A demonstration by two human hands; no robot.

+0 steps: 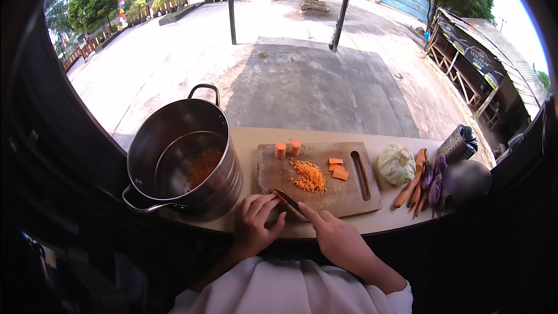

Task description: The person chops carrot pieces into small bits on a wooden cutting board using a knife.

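Note:
My right hand (339, 240) is closed on a knife (289, 202), its index finger along the top of the blade. The blade lies over the front left part of a wooden cutting board (349, 204). Next to the knife tip is my left hand (257, 221), fingers bent and pressed on a small orange piece, mostly hidden, that looks like carrot. Finely chopped carrot (308, 176) is heaped mid-board. Two upright carrot chunks (281, 150) stand at the back left edge, and several flat carrot slices (339, 172) lie to the right of the heap.
A large metal pot (180, 157) with orange bits inside stands left of the board. To the right are a cabbage (396, 164), whole carrots (414, 183), purple eggplants (431, 181) and a perforated metal holder (458, 143). Black posts rise beyond the table (247, 135).

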